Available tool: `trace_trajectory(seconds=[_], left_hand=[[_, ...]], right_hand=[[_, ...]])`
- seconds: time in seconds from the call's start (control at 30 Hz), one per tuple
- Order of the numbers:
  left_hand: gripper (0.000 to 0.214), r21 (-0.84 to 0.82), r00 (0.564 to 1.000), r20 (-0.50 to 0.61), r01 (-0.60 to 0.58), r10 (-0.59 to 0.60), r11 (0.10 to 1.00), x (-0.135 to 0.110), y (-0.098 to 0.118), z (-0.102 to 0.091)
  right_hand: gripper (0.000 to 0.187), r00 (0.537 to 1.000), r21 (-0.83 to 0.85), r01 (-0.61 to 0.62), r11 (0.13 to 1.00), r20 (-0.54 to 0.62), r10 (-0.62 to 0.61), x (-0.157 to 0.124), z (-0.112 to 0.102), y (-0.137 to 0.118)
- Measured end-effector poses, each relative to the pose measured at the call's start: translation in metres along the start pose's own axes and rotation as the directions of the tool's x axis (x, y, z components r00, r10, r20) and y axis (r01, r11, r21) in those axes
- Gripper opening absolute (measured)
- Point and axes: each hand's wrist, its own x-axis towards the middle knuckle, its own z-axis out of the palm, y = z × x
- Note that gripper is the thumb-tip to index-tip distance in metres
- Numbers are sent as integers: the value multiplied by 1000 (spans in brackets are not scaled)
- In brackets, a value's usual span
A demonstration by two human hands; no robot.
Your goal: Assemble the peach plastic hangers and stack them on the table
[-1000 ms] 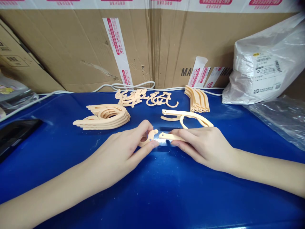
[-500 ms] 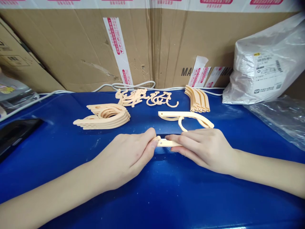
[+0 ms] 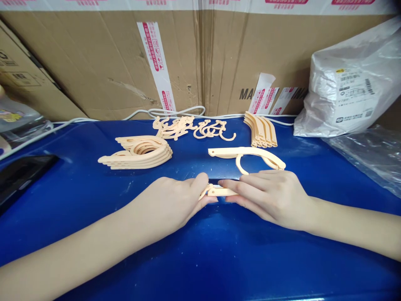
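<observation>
On the blue table (image 3: 219, 251), my left hand (image 3: 171, 202) pinches a small peach plastic hook piece (image 3: 204, 191), mostly hidden under its fingertips. My right hand (image 3: 269, 194) presses down on a peach hanger arm (image 3: 219, 192), and the two parts meet between my fingertips. The rest of that hanger (image 3: 250, 154) curves away behind my right hand. Both hands rest on the table, fingers closed on the parts.
A stack of curved hanger arms (image 3: 138, 152) lies to the left, loose hooks (image 3: 194, 128) at the back middle, and a stack of straight arms (image 3: 260, 130) at the back right. Cardboard boxes (image 3: 125, 62) stand behind. A white plastic bag (image 3: 347, 92) sits right, a black object (image 3: 21, 171) left.
My left hand has brought the hook piece right and down against the end of the hanger arm. The piece was in plain view a second ago and is now mostly covered by my fingers.
</observation>
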Motion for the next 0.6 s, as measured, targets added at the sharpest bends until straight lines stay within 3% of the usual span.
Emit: trace_trajectory(seconds=[0.23,0.6], left_hand=[[40,145,989,-102,-96,112,985,2,-1,-1],[39,372,960,-132,-182,246,910,3,-4,-2]], right_hand=[[28,999,76,-14,997,35,11,0,1,1],[28,987,250,-90,964,149,54,2,0,4]])
